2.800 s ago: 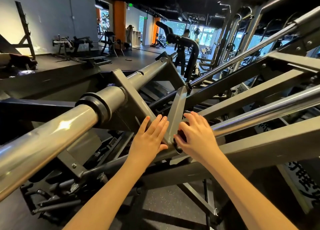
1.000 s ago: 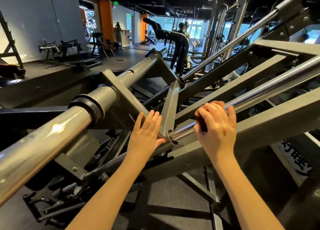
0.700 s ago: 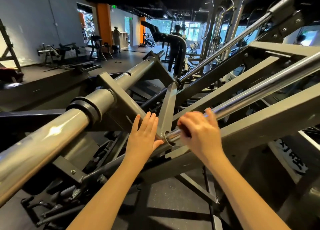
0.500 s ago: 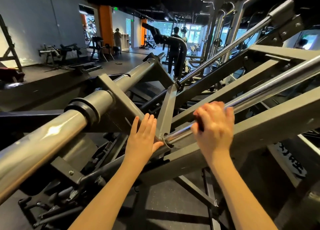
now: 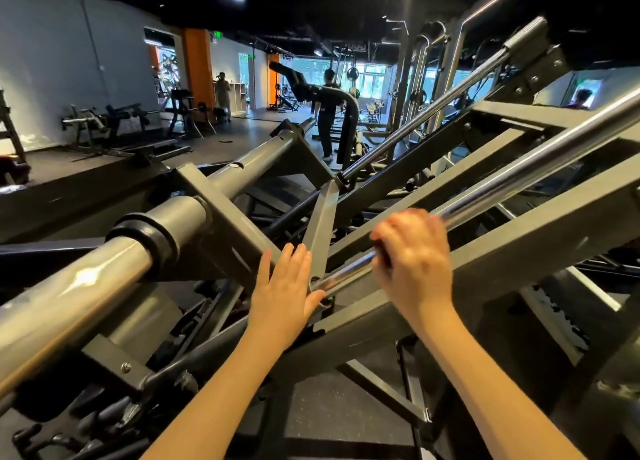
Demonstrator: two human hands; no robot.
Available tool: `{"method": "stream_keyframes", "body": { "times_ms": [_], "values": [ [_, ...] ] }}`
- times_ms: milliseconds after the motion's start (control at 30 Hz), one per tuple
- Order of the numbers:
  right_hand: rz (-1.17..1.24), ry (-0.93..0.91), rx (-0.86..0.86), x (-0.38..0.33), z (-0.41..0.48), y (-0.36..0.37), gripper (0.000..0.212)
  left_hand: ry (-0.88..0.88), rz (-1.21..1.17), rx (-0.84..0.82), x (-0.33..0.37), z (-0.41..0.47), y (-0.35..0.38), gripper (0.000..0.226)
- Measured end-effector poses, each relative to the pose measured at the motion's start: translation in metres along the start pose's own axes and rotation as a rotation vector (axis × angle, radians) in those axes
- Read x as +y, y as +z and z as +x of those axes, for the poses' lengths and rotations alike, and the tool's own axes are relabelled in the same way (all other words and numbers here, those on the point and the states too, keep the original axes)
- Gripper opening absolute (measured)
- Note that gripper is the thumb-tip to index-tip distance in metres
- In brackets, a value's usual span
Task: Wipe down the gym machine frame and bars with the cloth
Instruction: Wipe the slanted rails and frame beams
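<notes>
Left hand [image 5: 282, 288]: flat, fingers straight and close together, palm pressed on the grey frame [image 5: 526, 237] at the joint where the flat strut [image 5: 321, 224] comes down. The thumb sits just beside the lower end of the chrome bar [image 5: 519, 177].

Right hand [image 5: 415, 258]: fingers curled over the top of that chrome bar, gripping it a little up from the joint. The hand is blurred. A dark patch [image 5: 382, 254] shows between fingers and bar; can't tell whether that's the cloth.

Chrome bar runs up and to the right between two grey frame beams, with its lower end seated in the joint by the left thumb. Second chrome bar [image 5: 433, 108] lies further back at a similar slant and meets the top of the strut.

Left of the hands: thick weight sleeve [image 5: 69, 296] with a black collar [image 5: 140, 237], passing diagonally through a grey bracket.

Background: dark rubber floor [image 5: 346, 411], orange pillar [image 5: 199, 71], one person [image 5: 327, 120] standing by a black machine, another [image 5: 223, 94] near the pillar.
</notes>
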State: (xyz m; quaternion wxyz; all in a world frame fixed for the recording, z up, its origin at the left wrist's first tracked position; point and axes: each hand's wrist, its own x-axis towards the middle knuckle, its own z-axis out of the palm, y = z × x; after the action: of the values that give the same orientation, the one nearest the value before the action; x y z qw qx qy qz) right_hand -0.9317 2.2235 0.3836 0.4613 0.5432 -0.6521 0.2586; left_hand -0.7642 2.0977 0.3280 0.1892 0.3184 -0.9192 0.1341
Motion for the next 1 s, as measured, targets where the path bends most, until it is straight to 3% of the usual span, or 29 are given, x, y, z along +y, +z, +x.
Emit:
{"method": "stream_keyframes", "body": {
  "times_ms": [67, 133, 267, 367, 500, 567, 633, 733, 833, 1000],
  "values": [
    [0.002, -0.217, -0.135, -0.007, -0.012, 0.004, 0.025, 0.049, -0.1, -0.032, 0.016, 0.003, -0.006, 0.068],
    [-0.064, -0.281, -0.157, 0.011, -0.003, -0.005, 0.03, 0.083, -0.254, -0.06, 0.03, 0.011, -0.013, 0.065],
    [-0.181, -0.004, 0.041, 0.065, 0.036, -0.034, 0.027, 0.183, -0.553, -0.041, 0.053, 0.028, -0.022, 0.065],
    [-0.208, 0.134, 0.143, 0.06, 0.031, -0.03, 0.027, 0.17, -0.679, -0.043, 0.07, 0.031, -0.024, 0.068],
    [-0.076, -0.201, -0.023, 0.03, 0.006, -0.011, 0.031, 0.146, -0.734, -0.019, 0.074, 0.03, -0.02, 0.071],
    [-0.11, -0.279, -0.07, 0.045, 0.01, -0.022, 0.03, 0.143, -0.747, -0.045, 0.072, 0.029, -0.022, 0.072],
    [-0.179, -0.236, -0.018, 0.071, 0.023, -0.037, 0.029, 0.156, -0.753, -0.068, 0.071, 0.027, -0.026, 0.072],
    [-0.245, -0.022, 0.12, 0.107, 0.044, -0.062, 0.028, 0.164, -0.775, -0.057, 0.071, 0.027, -0.027, 0.071],
    [-0.213, 0.1, 0.18, 0.092, 0.036, -0.058, 0.028, 0.151, -0.781, -0.059, 0.072, 0.027, -0.029, 0.069],
    [-0.154, -0.224, -0.057, 0.069, 0.01, -0.048, 0.03, 0.131, -0.792, -0.073, 0.075, 0.027, -0.031, 0.069]
  ]
}}
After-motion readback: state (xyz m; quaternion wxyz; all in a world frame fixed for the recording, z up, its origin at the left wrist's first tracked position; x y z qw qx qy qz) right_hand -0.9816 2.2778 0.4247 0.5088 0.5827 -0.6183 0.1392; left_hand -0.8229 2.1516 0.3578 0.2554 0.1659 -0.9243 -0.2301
